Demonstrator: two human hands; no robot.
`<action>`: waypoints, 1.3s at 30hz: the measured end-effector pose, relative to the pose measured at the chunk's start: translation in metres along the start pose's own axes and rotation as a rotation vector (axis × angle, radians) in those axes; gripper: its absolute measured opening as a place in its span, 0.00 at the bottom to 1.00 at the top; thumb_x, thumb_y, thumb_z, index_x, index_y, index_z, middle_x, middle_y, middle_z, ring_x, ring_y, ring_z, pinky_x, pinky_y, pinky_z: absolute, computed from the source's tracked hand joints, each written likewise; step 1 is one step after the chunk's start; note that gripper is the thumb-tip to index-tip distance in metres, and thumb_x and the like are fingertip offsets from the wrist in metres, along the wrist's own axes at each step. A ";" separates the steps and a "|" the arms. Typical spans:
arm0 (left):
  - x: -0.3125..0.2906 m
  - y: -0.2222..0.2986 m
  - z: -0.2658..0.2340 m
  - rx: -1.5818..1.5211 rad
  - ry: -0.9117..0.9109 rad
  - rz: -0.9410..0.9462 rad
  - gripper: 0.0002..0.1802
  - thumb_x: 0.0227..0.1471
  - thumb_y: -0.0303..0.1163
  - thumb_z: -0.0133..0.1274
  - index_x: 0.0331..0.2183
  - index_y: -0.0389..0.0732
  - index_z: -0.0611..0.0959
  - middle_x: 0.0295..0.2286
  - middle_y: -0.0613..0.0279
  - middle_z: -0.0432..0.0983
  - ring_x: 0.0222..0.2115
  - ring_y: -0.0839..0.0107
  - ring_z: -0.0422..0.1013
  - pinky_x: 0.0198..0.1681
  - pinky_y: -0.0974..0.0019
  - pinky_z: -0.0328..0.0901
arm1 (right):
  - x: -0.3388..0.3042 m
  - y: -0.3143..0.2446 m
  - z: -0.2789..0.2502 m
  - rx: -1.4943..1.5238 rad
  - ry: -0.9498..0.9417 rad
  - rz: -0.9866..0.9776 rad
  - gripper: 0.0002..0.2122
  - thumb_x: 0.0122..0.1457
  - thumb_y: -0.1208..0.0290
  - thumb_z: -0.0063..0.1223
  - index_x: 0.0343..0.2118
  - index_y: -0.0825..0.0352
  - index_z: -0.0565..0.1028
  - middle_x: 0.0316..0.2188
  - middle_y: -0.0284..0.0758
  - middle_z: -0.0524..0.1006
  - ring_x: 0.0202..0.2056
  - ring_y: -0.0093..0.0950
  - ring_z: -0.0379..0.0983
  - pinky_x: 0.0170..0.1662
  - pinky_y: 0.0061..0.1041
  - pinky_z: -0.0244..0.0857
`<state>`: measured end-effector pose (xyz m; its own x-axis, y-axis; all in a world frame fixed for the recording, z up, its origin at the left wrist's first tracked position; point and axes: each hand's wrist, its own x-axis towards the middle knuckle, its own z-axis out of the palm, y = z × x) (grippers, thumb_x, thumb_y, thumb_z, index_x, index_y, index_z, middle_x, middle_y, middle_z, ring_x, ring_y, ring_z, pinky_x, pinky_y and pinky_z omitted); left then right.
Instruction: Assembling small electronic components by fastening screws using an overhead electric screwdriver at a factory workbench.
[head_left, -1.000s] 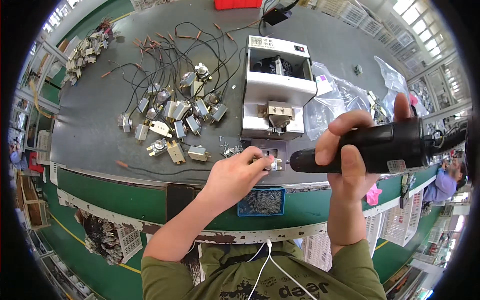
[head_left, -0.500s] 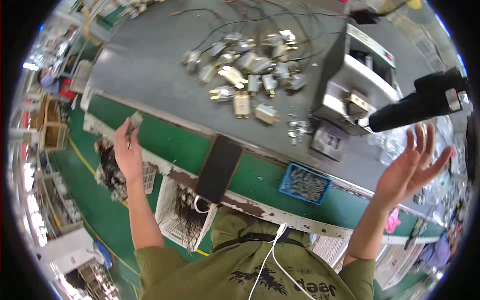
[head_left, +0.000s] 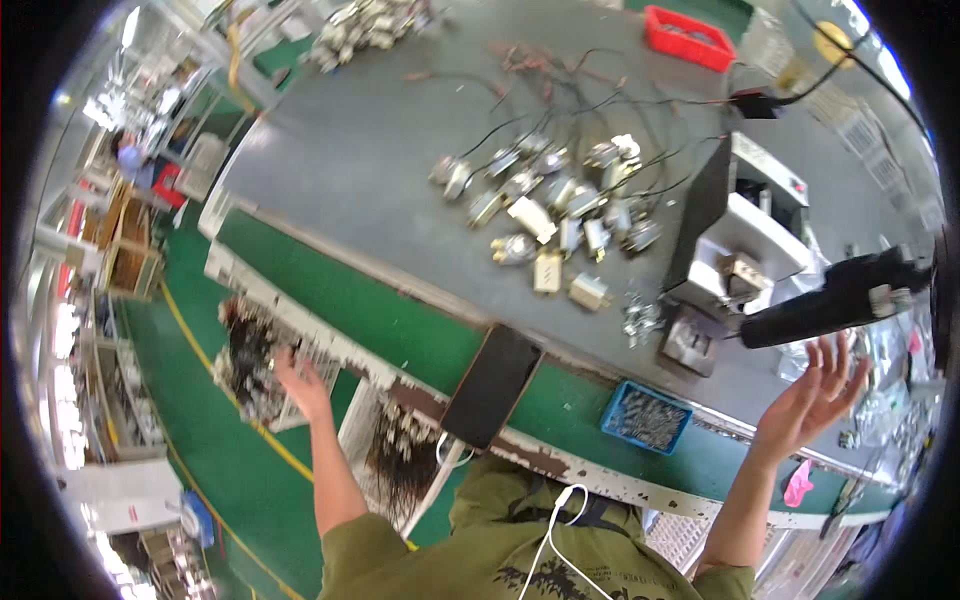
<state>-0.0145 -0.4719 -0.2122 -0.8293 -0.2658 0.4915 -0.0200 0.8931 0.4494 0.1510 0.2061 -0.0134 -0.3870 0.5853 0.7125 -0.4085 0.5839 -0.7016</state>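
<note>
My left hand [head_left: 302,385] reaches out over a crate [head_left: 318,365] beyond the bench's left front edge, its fingers apart and nothing clearly visible in them. Beside it lies a pile of pale connectors with dark wires [head_left: 250,365]. My right hand [head_left: 808,405] is raised with spread fingers, empty, just below a black power screwdriver [head_left: 825,305]. Left of the screwdriver stands a grey-and-white machine [head_left: 740,225] with a small metal fixture block [head_left: 690,340] in front. Several pale plug-like parts, some in clear wrapping, lie in a loose group around a cream plug [head_left: 547,272].
A blue tray [head_left: 647,417] of small metal pieces sits near the bench front. A phone [head_left: 492,385] with a white cable lies at the edge. A second crate [head_left: 400,455] holds wired parts below. A red bin [head_left: 690,38] stands at the back; black cables cross the bench.
My left hand has moved down to the crate, and the small part it held no longer shows in it. My right hand stays open below the screwdriver. The whole view has shifted.
</note>
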 end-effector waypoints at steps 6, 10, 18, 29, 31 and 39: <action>0.085 0.356 -0.008 -0.372 -0.155 0.563 0.16 0.53 0.27 0.58 0.46 0.44 0.79 0.50 0.55 0.73 0.54 0.56 0.66 0.58 0.55 0.60 | -0.016 -0.015 0.010 -0.068 0.045 -0.114 0.26 0.67 0.76 0.44 0.66 0.65 0.53 0.59 0.48 0.66 0.51 0.34 0.69 0.53 0.36 0.63; 0.071 0.434 0.033 -0.374 -0.786 0.933 0.23 0.49 0.37 0.63 0.48 0.45 0.80 0.49 0.58 0.73 0.52 0.56 0.67 0.57 0.54 0.60 | -0.024 -0.028 0.027 -0.024 -0.107 -0.188 0.26 0.67 0.76 0.41 0.66 0.66 0.52 0.60 0.46 0.66 0.50 0.33 0.68 0.52 0.37 0.62; 0.045 0.465 0.030 -0.302 -0.717 1.157 0.24 0.44 0.37 0.66 0.45 0.46 0.79 0.44 0.63 0.75 0.53 0.59 0.66 0.60 0.53 0.55 | -0.034 -0.036 0.014 -0.019 -0.610 0.083 0.24 0.60 0.84 0.48 0.60 0.66 0.62 0.50 0.46 0.74 0.40 0.32 0.75 0.45 0.31 0.69; 0.004 0.477 -0.013 -0.706 -0.749 1.198 0.29 0.40 0.28 0.64 0.48 0.47 0.76 0.43 0.62 0.73 0.48 0.59 0.70 0.59 0.49 0.61 | -0.002 -0.074 0.070 0.122 -0.843 0.585 0.22 0.57 0.72 0.62 0.55 0.68 0.73 0.43 0.39 0.82 0.42 0.24 0.80 0.46 0.23 0.72; 0.015 0.473 0.008 -0.613 -0.650 1.230 0.27 0.38 0.31 0.67 0.44 0.49 0.80 0.36 0.64 0.75 0.42 0.61 0.72 0.51 0.54 0.67 | 0.004 -0.082 0.047 0.206 -0.797 0.578 0.16 0.56 0.73 0.58 0.48 0.72 0.78 0.36 0.40 0.83 0.34 0.28 0.83 0.38 0.24 0.75; 0.032 0.494 -0.050 -0.597 -0.683 1.455 0.19 0.33 0.35 0.69 0.35 0.52 0.87 0.18 0.77 0.69 0.22 0.76 0.68 0.28 0.69 0.63 | 0.043 -0.058 -0.065 -0.235 -1.096 0.828 0.17 0.52 0.79 0.62 0.46 0.72 0.79 0.38 0.42 0.83 0.39 0.30 0.81 0.42 0.27 0.75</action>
<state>-0.0231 -0.0569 0.0629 -0.0479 0.9134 0.4042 0.9725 -0.0496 0.2274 0.2112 0.2339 0.0568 -0.9327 0.1331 -0.3352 0.3589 0.4320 -0.8274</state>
